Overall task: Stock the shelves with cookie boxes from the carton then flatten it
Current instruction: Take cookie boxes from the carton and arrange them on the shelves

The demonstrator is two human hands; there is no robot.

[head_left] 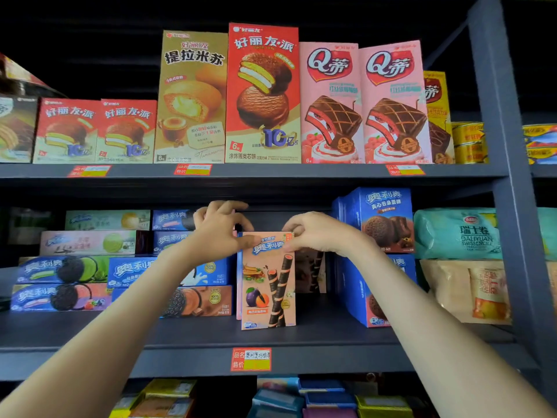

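Note:
A tall peach-coloured cookie box (pixel 268 285) with wafer rolls printed on it stands upright on the middle shelf (pixel 193 333). My left hand (pixel 221 229) pinches its upper left corner. My right hand (pixel 316 233) pinches its upper right corner. Behind it, deeper in the shelf, stands another box (pixel 310 274) of the same kind, partly hidden and in shadow. The carton is not in view.
Flat blue cookie boxes (pixel 171 273) are stacked left of the gap; upright blue boxes (pixel 379 218) stand to its right, then bagged rolls (pixel 458 233). The upper shelf holds tall pie boxes (pixel 262 95). A grey upright post (pixel 506 176) bounds the right side.

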